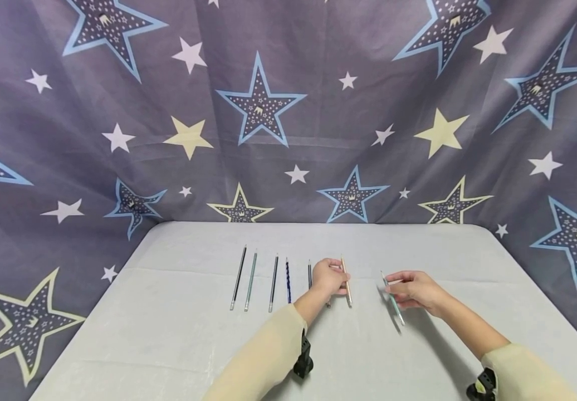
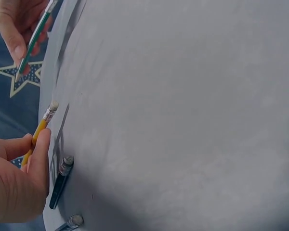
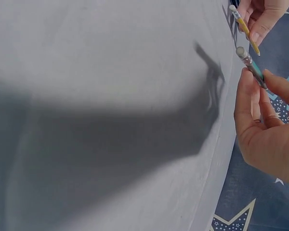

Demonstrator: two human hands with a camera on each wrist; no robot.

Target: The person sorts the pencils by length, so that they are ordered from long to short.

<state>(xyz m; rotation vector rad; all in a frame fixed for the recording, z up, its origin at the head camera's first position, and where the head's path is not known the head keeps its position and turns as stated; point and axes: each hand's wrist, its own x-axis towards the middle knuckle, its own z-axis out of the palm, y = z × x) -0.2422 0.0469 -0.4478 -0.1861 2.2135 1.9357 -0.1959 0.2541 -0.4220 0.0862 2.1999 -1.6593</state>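
Note:
My left hand (image 1: 329, 277) pinches a yellow pencil (image 1: 347, 287) between thumb and fingers, its eraser end toward me. In the left wrist view, the same yellow pencil (image 2: 40, 126) shows its metal band and pale eraser. To the right, my right hand (image 1: 416, 291) holds a teal-green pencil (image 1: 394, 303) tilted over the table, its shadow beside it. The right wrist view has the teal pencil's (image 3: 251, 66) eraser end near the fingertips. Just left of my left hand lies a dark pencil (image 1: 310, 273), and the eraser end of another pencil (image 1: 328, 304) peeks out beneath the hand.
Further left on the pale tabletop (image 1: 133, 334) a row of pencils lies side by side: a black pencil (image 1: 238, 277), a teal pencil (image 1: 250, 280), a dark pencil (image 1: 273, 283) and a blue patterned pencil (image 1: 288, 280). A star-printed curtain (image 1: 318, 150) hangs behind the table.

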